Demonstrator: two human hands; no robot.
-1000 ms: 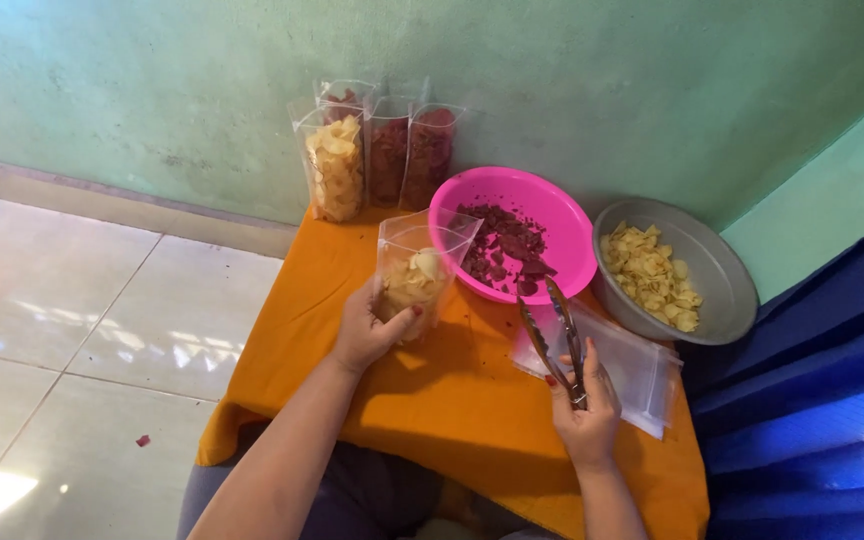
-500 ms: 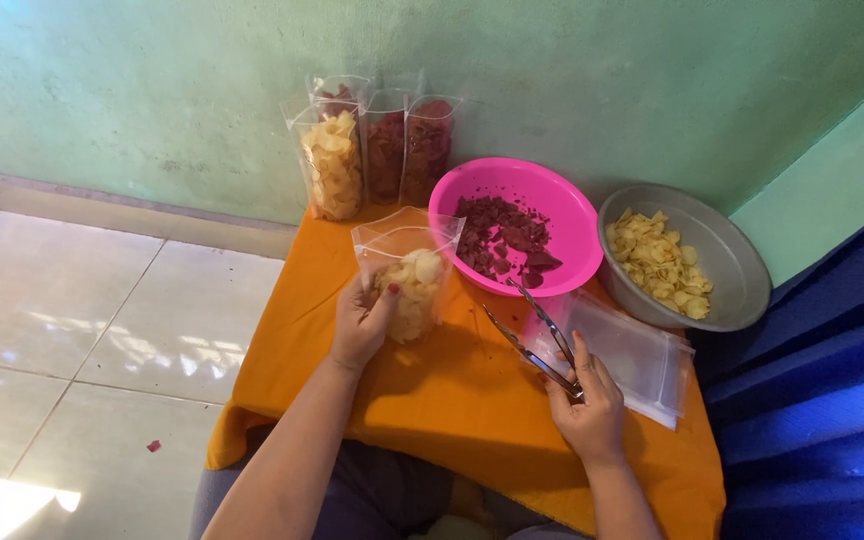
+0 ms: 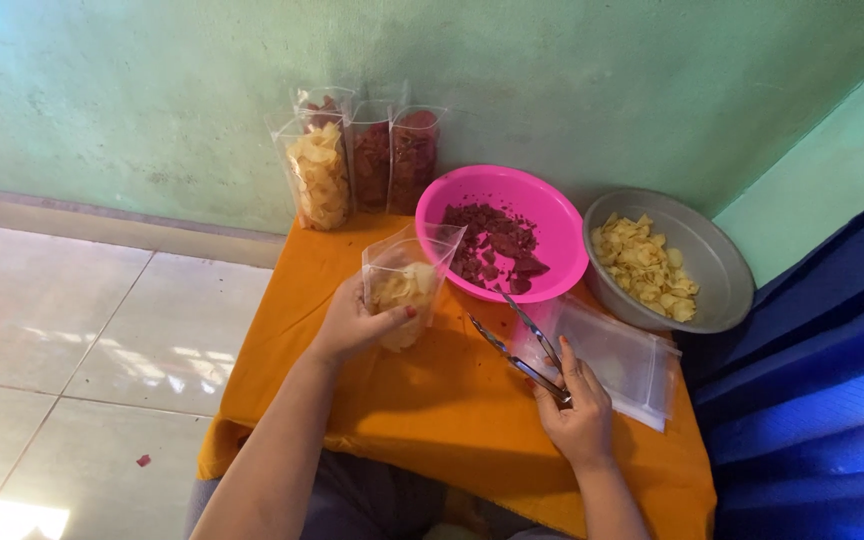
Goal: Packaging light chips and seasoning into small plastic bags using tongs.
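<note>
Head view: left hand (image 3: 352, 322) wrapped around a clear plastic bag (image 3: 407, 280), fingers closed on its lower half. Bag upright, mouth open, partly filled with pale yellow chips, held just above the orange-covered worktop (image 3: 432, 400). Right hand (image 3: 577, 415) closed on the handle end of metal tongs (image 3: 517, 340); the tong arms stand apart, tips pointing up-left, nothing visible between them. One tip sits at the near rim of the pink bowl (image 3: 507, 190), which holds dark red chips. Bag is left of the tongs, near but not touching, and just beside the pink bowl's left edge. Grey metal bowl (image 3: 722, 265) with yellow chips sits right of the pink one. Stack of empty clear bags (image 3: 622, 360) lies under and right of the tongs. Filled bags (image 3: 352, 155) stand against the green wall. Right palm is hidden, so its grip detail is unclear; the forearms run out at the bottom edge.
</note>
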